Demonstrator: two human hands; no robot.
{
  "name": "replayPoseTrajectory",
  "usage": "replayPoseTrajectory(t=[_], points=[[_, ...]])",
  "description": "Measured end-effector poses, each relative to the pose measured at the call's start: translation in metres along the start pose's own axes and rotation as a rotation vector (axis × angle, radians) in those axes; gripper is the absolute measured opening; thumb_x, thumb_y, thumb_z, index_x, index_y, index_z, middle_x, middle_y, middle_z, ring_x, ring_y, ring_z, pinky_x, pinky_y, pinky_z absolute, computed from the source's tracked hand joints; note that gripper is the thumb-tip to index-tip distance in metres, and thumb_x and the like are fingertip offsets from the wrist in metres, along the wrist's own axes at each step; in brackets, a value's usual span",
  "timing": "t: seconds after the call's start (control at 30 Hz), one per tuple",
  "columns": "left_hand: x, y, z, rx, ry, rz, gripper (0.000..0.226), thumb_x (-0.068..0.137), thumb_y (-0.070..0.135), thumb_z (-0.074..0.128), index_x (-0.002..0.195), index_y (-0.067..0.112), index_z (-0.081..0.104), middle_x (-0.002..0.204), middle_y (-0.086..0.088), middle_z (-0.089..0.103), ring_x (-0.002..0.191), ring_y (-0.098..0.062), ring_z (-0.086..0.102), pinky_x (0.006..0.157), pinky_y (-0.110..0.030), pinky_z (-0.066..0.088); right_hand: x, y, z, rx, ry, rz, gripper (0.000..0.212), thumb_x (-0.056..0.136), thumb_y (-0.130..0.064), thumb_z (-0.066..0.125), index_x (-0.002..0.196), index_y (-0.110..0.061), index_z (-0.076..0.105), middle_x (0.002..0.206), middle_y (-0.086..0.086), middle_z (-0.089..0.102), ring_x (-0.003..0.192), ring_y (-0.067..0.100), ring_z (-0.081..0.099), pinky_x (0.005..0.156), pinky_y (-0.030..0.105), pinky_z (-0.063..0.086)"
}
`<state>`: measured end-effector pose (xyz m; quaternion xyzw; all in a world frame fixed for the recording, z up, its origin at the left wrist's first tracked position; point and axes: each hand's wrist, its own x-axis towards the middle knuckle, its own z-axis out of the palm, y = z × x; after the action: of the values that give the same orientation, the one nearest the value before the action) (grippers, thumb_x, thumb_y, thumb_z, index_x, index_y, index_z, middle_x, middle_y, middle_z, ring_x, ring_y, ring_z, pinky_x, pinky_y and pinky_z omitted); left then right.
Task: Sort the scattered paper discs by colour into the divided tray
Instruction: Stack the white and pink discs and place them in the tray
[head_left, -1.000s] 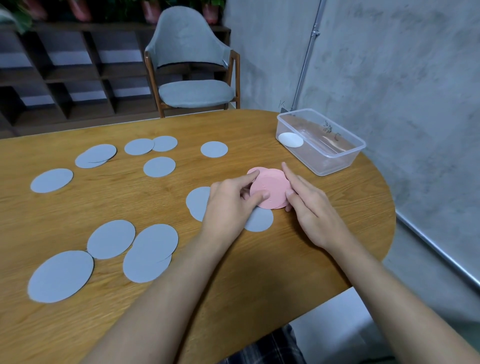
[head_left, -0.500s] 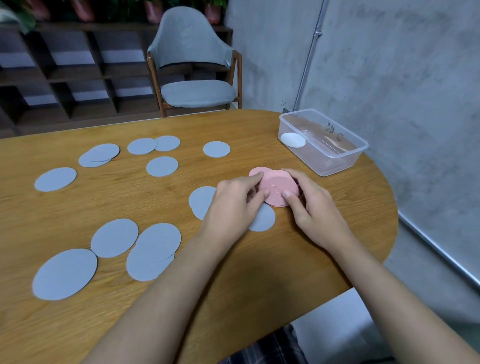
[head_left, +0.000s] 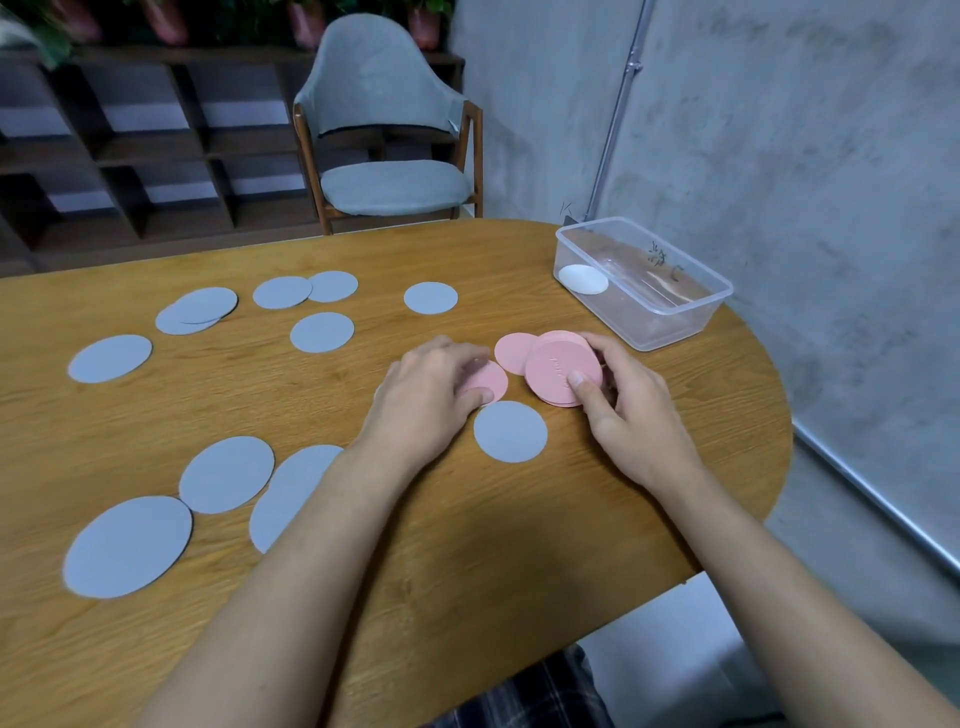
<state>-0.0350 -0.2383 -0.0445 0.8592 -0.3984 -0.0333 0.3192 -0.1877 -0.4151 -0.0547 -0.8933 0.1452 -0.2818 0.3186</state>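
Note:
My right hand grips a small stack of pink discs, tilted up off the wooden table, thumb pressed on top. My left hand rests its fingertips on a single pink disc lying flat. Between the two lies another pink disc, flat on the wood. A blue-grey disc sits just in front of both hands. Several more blue-grey discs are scattered across the left half of the table. The clear plastic tray stands at the far right with one white disc inside.
A grey upholstered chair stands behind the table, with dark shelving to its left. A concrete wall runs close along the right. The table's rounded edge curves off just right of the tray.
The pink pile has split: my right hand has lifted a stack and drawn it right, while my left hand slid one pink disc leftward. The blue-grey disc in front is now uncovered.

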Motion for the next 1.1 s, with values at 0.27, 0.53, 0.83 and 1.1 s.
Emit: replayPoseTrajectory(t=[0.27, 0.53, 0.83, 1.1], points=[[0.004, -0.001, -0.003, 0.11, -0.043, -0.028, 0.057, 0.092, 0.041, 0.074, 0.145, 0.028, 0.057, 0.137, 0.002, 0.062, 0.133, -0.024, 0.051, 0.109, -0.048, 0.04, 0.0, 0.0, 0.0, -0.013, -0.005, 0.009, 0.034, 0.102, -0.016, 0.059, 0.135, -0.022, 0.057, 0.115, -0.014, 0.066, 0.094, -0.011, 0.055, 0.079, 0.004, 0.037], [0.009, -0.003, -0.002, -0.077, 0.041, -0.091, 0.042, 0.091, 0.014, 0.076, 0.13, 0.027, 0.068, 0.115, 0.006, 0.052, 0.118, -0.018, 0.053, 0.101, -0.025, 0.036, 0.0, 0.0, 0.001, -0.017, 0.001, 0.015, 0.034, 0.102, -0.016, 0.059, 0.135, -0.021, 0.058, 0.116, -0.013, 0.067, 0.092, -0.009, 0.055, 0.079, 0.005, 0.035], [0.008, 0.002, -0.018, -0.447, 0.147, -0.055, 0.018, 0.091, 0.01, 0.077, 0.087, 0.027, 0.073, 0.081, 0.01, 0.072, 0.075, -0.004, 0.063, 0.078, -0.02, 0.054, 0.002, 0.001, 0.0, -0.053, 0.009, 0.043, 0.048, 0.103, -0.022, 0.058, 0.151, -0.021, 0.049, 0.145, -0.007, 0.059, 0.13, 0.01, 0.054, 0.111, 0.03, 0.041], [0.009, 0.0, -0.018, -0.636, 0.082, -0.037, 0.012, 0.093, 0.002, 0.074, 0.097, 0.013, 0.072, 0.083, 0.003, 0.07, 0.075, -0.002, 0.063, 0.073, -0.017, 0.052, 0.003, 0.002, 0.0, -0.073, 0.016, 0.045, 0.05, 0.105, -0.024, 0.055, 0.154, -0.02, 0.044, 0.146, -0.006, 0.057, 0.131, 0.009, 0.052, 0.107, 0.019, 0.036]])
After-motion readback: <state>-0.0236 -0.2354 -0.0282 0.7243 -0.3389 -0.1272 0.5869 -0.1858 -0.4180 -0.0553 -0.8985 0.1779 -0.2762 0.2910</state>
